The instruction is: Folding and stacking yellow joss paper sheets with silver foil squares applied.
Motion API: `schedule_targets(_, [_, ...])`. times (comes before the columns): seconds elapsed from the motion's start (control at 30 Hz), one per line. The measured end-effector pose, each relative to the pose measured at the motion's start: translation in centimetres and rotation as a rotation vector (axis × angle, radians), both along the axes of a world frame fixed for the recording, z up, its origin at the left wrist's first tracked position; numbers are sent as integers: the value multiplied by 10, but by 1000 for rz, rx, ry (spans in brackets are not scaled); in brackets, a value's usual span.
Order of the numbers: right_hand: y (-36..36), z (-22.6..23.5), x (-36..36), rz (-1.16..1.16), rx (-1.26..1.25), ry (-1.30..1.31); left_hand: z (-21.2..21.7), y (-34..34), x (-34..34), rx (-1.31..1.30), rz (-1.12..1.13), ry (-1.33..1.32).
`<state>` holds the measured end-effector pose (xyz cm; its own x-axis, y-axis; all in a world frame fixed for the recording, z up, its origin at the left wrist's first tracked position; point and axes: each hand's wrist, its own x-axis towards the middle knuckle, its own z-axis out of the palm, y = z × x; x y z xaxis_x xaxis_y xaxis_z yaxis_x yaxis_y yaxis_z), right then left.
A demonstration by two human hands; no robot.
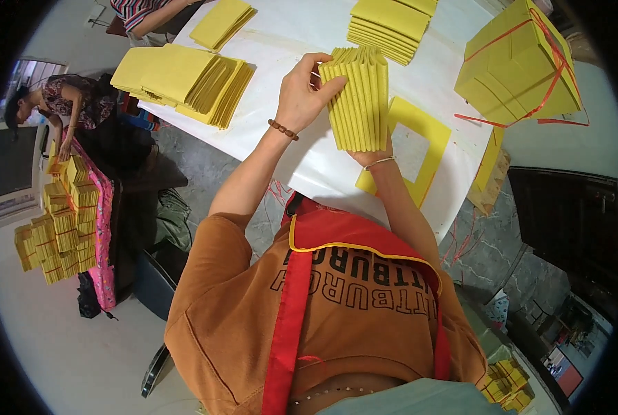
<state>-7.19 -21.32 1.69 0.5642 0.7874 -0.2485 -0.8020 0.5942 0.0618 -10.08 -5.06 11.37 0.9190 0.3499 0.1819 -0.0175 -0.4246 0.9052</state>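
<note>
- A yellow paper stack [359,100] was held upright on edge above the white table [309,31], so its folds could be evened.
- The left hand [303,93] was pinched on its top corner.
- The right hand [372,153] was mostly hidden beneath; its grip could not be told.
- A yellow frame [430,135] lay under it.

Your white table [302,28] sits on grey marbled floor [489,242]; pale floor [60,346] lies left of your grip, dark cabinet [572,214] right, daylight overhead.
</note>
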Motion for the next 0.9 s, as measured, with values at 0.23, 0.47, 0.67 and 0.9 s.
schedule_targets(0.23, [5, 3, -2, -21, -114, 50, -5, -4, 3, 101, 48, 32])
schedule_targets(0.47, [14, 15, -8, -39, -60, 51, -1, -13, 1, 386, 100, -144])
schedule_targets(0.67, [13, 12, -8, -24, -44, 41, 0, -11, -2, 398, 74, -152])
schedule_targets(0.9, [10, 8, -8, -27, -83, 38, 5, -12, -2, 404, 40, -168])
